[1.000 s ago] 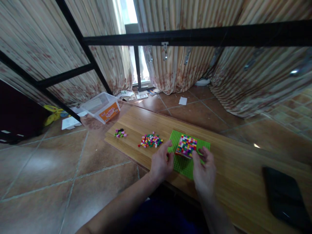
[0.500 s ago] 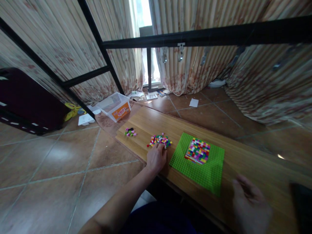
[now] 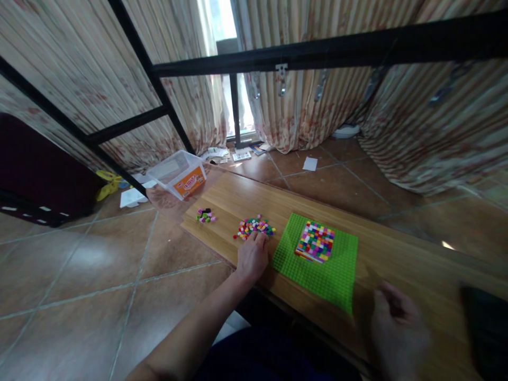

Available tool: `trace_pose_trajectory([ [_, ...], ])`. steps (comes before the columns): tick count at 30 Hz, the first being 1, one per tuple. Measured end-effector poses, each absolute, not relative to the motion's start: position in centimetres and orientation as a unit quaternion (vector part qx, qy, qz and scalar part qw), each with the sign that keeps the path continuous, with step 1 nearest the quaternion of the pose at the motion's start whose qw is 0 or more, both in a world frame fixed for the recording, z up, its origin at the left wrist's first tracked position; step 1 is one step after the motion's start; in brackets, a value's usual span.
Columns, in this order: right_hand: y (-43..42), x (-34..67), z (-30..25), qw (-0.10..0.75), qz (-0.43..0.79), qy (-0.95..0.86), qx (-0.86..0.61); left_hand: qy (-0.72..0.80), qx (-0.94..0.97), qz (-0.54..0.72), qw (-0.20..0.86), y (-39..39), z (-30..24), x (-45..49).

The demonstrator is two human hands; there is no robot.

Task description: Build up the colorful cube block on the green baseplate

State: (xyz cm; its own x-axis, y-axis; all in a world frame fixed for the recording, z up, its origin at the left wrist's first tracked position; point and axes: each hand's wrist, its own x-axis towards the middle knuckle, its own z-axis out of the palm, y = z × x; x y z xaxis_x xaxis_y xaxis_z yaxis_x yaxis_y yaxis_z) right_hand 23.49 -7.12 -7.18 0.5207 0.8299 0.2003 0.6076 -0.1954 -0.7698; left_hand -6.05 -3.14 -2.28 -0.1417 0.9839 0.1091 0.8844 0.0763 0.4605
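Observation:
My left hand reaches to the near edge of a loose pile of small coloured toy bricks. Its fingers are drawn together at the pile, and whatever they pinch is hidden. To the right lies a green studded baseplate. A square block of multicoloured bricks stands on it, its top a patchwork of colours. My right hand hovers right of the baseplate, over the table, with the fingers curled in. It is blurred, and I cannot make out anything in it.
A smaller brick cluster sits near the left end of the wooden table. Beyond that end stands a clear plastic bin with an orange label. A dark object lies at the right. A black metal frame crosses above.
The whole view has shifted slightly, so things appear a little further left. My left hand stays at the pile's near edge. My right hand remains curled beside the baseplate.

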Motion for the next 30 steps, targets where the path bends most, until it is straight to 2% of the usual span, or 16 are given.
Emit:
trace_pose_trajectory([
  [6, -7.0, 23.1, -7.2, 0.416, 0.087, -0.512, -0.746, 0.601, 0.713, 0.323, 0.163, -2.1, 0.6, -3.0],
  [12, -7.1, 22.8, -6.8, 0.4, 0.077, -0.531, -0.743, 0.557, 0.768, 0.279, 0.149, -0.9, 1.3, -0.5],
  [30, -7.0, 22.5, -6.7, 0.41, 0.081, -0.541, -0.73, 0.599, 0.757, 0.24, 0.101, -1.1, 0.8, 0.1],
])
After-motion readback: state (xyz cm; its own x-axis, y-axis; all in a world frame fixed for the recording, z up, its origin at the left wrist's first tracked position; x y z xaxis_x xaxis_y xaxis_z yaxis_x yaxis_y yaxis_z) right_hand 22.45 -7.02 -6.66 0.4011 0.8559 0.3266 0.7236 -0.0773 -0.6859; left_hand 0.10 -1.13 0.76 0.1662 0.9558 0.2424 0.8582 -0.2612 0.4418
